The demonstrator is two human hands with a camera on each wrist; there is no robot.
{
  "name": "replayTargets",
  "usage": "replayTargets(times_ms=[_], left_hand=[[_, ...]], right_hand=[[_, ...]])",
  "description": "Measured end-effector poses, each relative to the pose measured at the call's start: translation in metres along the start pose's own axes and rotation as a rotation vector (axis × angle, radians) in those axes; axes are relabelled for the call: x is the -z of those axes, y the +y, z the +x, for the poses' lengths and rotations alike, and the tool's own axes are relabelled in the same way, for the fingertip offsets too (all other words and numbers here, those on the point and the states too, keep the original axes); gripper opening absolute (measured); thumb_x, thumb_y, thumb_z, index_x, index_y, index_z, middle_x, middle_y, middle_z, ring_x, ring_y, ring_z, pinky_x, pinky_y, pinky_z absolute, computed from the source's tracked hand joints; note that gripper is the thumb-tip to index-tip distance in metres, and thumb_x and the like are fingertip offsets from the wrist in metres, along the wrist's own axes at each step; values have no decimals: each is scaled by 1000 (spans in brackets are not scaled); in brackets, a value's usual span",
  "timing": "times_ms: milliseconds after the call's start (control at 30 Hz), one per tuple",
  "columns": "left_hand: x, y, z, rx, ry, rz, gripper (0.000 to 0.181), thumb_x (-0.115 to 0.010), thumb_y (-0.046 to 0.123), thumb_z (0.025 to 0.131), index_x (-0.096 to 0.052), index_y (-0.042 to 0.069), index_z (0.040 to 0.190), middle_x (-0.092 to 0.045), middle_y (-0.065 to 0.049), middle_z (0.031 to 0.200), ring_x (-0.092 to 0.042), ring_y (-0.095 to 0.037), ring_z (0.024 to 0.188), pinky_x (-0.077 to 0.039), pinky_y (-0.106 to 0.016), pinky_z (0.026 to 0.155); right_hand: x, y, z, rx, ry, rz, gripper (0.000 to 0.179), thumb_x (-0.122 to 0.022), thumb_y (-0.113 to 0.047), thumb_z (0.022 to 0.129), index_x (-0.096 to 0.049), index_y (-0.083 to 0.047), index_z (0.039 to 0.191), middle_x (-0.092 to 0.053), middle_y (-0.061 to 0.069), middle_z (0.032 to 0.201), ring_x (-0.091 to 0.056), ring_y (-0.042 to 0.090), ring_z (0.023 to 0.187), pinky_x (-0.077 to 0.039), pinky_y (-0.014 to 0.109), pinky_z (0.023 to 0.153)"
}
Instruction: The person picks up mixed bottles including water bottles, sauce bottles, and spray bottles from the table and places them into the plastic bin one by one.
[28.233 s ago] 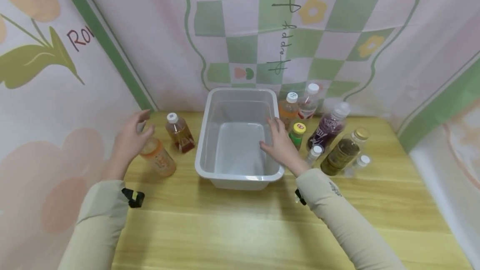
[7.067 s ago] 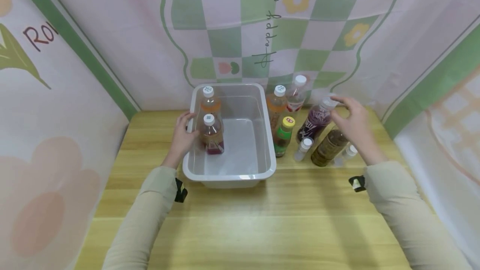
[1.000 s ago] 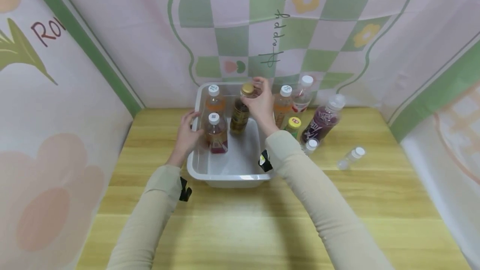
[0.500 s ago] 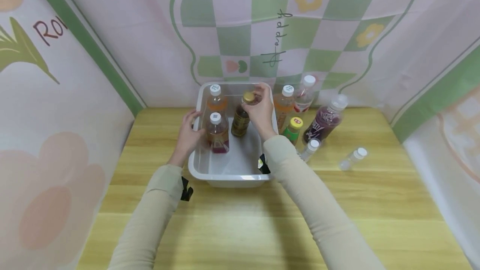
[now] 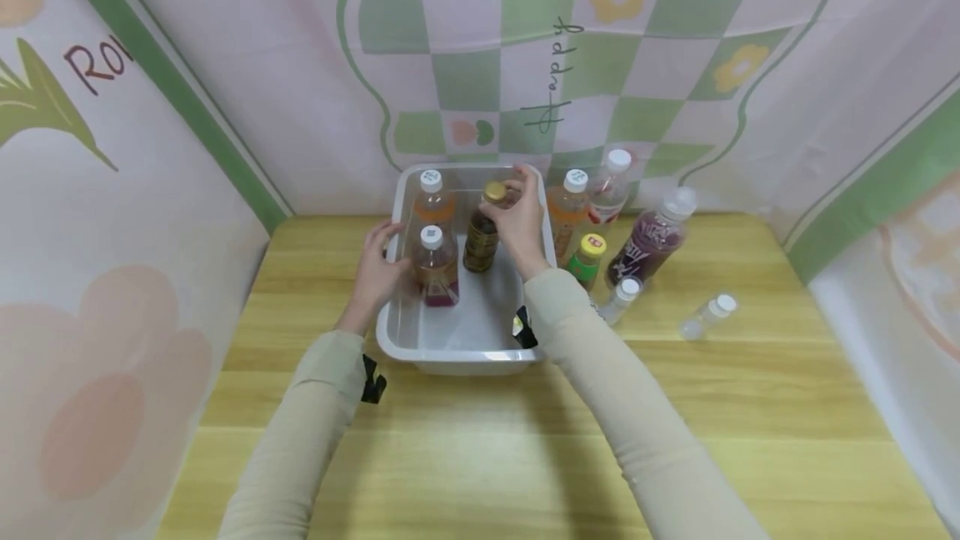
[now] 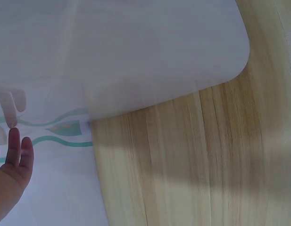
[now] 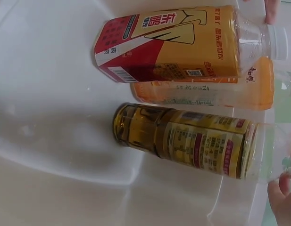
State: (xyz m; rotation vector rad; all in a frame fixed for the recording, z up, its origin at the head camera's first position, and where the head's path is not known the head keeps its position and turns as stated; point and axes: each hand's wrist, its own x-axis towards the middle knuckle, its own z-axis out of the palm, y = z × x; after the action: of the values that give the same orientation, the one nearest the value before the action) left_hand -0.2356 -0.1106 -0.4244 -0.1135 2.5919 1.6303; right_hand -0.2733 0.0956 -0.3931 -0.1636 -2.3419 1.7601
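A white plastic tub stands on the wooden table. At its left rim, my left hand grips the edge; in the left wrist view, two fingers of that hand show straight beside the tub's outer wall. My right hand pinches the neck of a gold-capped bottle of amber drink, upright inside the tub. The right wrist view shows the amber bottle with its base at the tub floor. Left of it stand a red-and-yellow-labelled drink bottle and an orange-labelled drink bottle behind.
Right of the tub stand an orange drink bottle, a white-capped clear bottle, a yellow-capped green bottle, a purple drink bottle and a small clear bottle. Another small bottle is farther right. A patterned curtain hangs behind.
Earlier the two left bottles were moved from the table into the tub, then the gold-capped bottle from the right. Within the last second it has come down slightly; the left hand stays put.
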Motion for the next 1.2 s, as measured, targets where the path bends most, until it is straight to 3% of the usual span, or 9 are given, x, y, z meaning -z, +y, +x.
replayTargets(times_ms=[167, 433, 767, 1000, 1200], left_hand=[[-2, 1, 2, -7, -3, 9, 62, -56, -2, 84, -40, 10, 143, -19, -6, 160, -29, -37, 142, -37, -59, 112], [-5, 3, 3, -34, 3, 0, 63, -57, -4, 82, -42, 8, 142, -21, -7, 159, -30, -37, 141, -38, -57, 112], [-3, 1, 2, -32, 3, -3, 63, -56, -3, 83, -41, 8, 143, -19, -8, 159, -29, -39, 141, -37, -60, 111], [-2, -2, 1, -35, 13, 6, 63, -56, -2, 82, -41, 9, 143, -21, -8, 158, -30, -38, 141, -37, -59, 112], [-2, -3, 0, -25, 9, 5, 63, -57, -2, 83, -40, 9, 143, -20, -8, 159, -31, -38, 141, -38, -59, 112]], right_hand=[[3, -2, 2, -9, -18, -2, 74, -69, -6, 84, -27, -12, 145, -54, 14, 133, -54, 29, 122, -49, 35, 106], [8, -10, 3, -78, -117, -40, 73, -64, -17, 90, -23, -16, 150, -50, 12, 142, -44, 28, 135, -40, 40, 115], [18, -21, 8, -44, -54, 26, 63, -62, -3, 87, -35, -5, 143, -56, 20, 133, -53, 35, 123, -48, 39, 108], [35, -37, 12, -31, -71, 95, 61, -58, 5, 85, -36, -1, 142, -55, 24, 133, -52, 38, 124, -49, 40, 107], [60, -49, 11, -37, -100, 92, 60, -58, 4, 87, -35, -1, 142, -53, 24, 135, -52, 36, 125, -47, 39, 108]])
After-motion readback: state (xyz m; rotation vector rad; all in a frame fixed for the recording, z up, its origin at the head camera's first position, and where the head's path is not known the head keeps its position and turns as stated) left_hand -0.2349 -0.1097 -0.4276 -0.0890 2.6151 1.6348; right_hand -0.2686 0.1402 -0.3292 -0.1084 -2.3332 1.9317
